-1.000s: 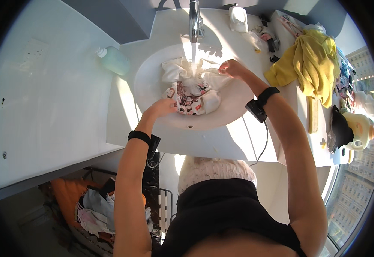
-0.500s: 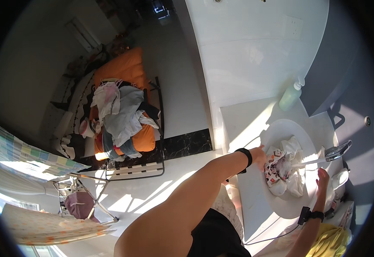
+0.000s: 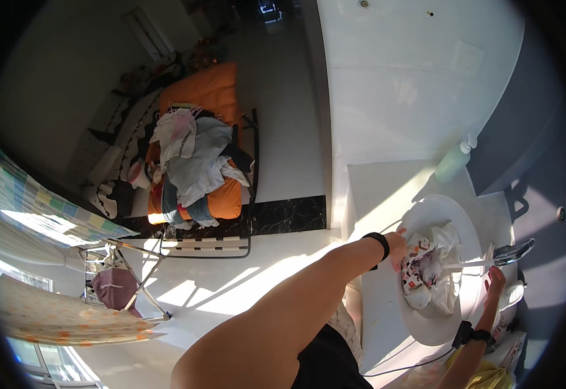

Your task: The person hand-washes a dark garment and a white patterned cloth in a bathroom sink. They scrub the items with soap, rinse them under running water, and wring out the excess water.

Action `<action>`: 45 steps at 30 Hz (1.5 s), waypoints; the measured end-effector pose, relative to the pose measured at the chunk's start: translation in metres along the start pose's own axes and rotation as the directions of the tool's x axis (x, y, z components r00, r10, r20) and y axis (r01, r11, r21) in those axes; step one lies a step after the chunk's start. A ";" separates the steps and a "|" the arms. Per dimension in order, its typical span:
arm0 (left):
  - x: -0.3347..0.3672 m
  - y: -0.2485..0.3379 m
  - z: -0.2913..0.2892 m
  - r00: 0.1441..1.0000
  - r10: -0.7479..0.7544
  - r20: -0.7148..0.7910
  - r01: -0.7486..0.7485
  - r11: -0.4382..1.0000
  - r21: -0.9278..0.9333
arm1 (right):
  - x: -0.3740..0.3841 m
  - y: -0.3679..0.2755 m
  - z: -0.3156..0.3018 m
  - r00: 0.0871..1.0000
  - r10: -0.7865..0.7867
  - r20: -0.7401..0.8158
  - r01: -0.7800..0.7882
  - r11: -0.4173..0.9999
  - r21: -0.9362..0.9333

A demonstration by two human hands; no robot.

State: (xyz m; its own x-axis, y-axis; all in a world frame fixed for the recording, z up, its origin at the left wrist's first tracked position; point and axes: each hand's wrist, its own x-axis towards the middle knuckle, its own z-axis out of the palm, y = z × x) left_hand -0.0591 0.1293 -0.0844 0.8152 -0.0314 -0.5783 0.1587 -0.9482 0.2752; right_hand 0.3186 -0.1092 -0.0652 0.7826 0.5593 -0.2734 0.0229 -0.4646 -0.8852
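A white wash basin (image 3: 419, 334) holds a wet heap of white cloth (image 3: 450, 246) and a cloth with a red, black and white print (image 3: 416, 266). Water (image 3: 468, 264) runs onto the heap from the chrome tap (image 3: 515, 252). At the basin's left rim, beside the printed cloth, is my left hand (image 3: 396, 249); its fingers show only in part and look stretched out, with nothing seen in them. My right hand (image 3: 495, 283) is over the right rim just below the tap, fingers apart and holding nothing. Both wrists wear black bands.
A pale green pump bottle (image 3: 453, 161) stands on the white counter (image 3: 377, 185) behind the basin. A dark cable runs near my right wrist. Yellow fabric (image 3: 484, 376) lies at lower right. Left, clothes (image 3: 195, 159) pile on an orange padded seat (image 3: 221, 87), near a drying rack (image 3: 127, 272).
The whole view has shifted, so the basin sits slightly lower and to the right. Both hands stay beside the basin. Water runs in both frames.
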 end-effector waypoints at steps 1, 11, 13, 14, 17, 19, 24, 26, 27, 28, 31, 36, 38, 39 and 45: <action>-0.002 0.001 0.000 1.000 -0.018 0.010 0.019 1.000 -0.022 | 0.000 -0.001 0.001 1.000 -0.001 0.010 0.001 1.000 0.007; 0.010 -0.003 -0.003 0.997 0.070 -0.026 -0.071 0.997 -0.042 | -0.018 -0.040 -0.007 0.996 0.043 -0.080 -0.039 0.998 0.054; -0.002 -0.014 0.006 0.998 0.042 0.037 -0.039 0.996 -0.077 | -0.008 -0.049 0.028 0.999 -0.011 -0.036 0.014 0.997 0.074; -0.010 -0.018 0.007 0.997 -0.003 0.077 0.010 0.996 -0.090 | -0.011 -0.066 0.044 0.999 -0.023 -0.027 0.025 0.995 0.092; -0.002 -0.005 -0.011 0.991 0.017 0.129 -0.002 0.993 -0.118 | -0.027 -0.089 0.024 0.991 -0.058 -0.120 0.066 0.996 0.065; -0.003 -0.003 -0.013 0.985 -0.006 0.171 0.025 0.994 -0.105 | -0.038 -0.106 0.026 0.997 0.003 -0.081 -0.005 0.999 -0.037; 0.004 -0.003 -0.011 0.984 0.044 0.174 -0.028 0.996 -0.089 | -0.050 -0.097 0.016 0.996 -0.020 -0.092 0.016 0.999 -0.040; -0.001 -0.004 -0.012 0.981 0.043 0.187 -0.028 0.996 -0.083 | -0.053 -0.100 0.020 0.997 -0.021 -0.070 0.017 0.998 -0.054; -0.004 -0.005 -0.014 0.981 0.050 0.189 -0.034 0.996 -0.086 | -0.054 -0.102 0.022 0.998 -0.022 -0.064 0.018 0.998 -0.054; -0.005 -0.003 -0.016 0.980 0.059 0.189 -0.043 0.995 -0.090 | -0.056 -0.104 0.024 0.997 -0.017 -0.069 0.014 0.999 -0.042; -0.008 0.002 -0.018 0.980 0.063 0.191 -0.054 0.997 -0.049 | -0.052 -0.106 0.025 1.000 -0.016 -0.020 0.016 0.999 -0.036; -0.009 0.008 -0.035 0.957 0.058 0.285 -0.041 0.997 -0.066 | -0.045 -0.108 0.034 1.000 -0.016 -0.002 0.016 0.999 -0.028; -0.003 0.003 -0.040 0.956 0.078 0.283 -0.049 0.993 -0.105 | -0.041 -0.105 0.033 0.996 -0.069 0.053 0.073 0.995 -0.075; 0.001 -0.002 -0.038 0.963 0.103 0.249 -0.070 0.988 -0.136 | -0.039 -0.102 0.035 0.996 -0.061 0.066 0.067 0.994 -0.090; 0.030 -0.009 -0.076 0.978 0.181 0.103 -0.128 0.911 -0.392 | -0.024 -0.092 0.041 0.989 -0.068 0.133 0.087 0.986 -0.144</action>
State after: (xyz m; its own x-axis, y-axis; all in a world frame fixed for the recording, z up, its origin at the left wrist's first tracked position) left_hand 0.0065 0.1613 -0.0460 0.7685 -0.2354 -0.5950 0.2588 -0.7360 0.6255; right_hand 0.2728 -0.0516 0.0078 0.6892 0.6761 -0.2605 0.1802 -0.5082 -0.8422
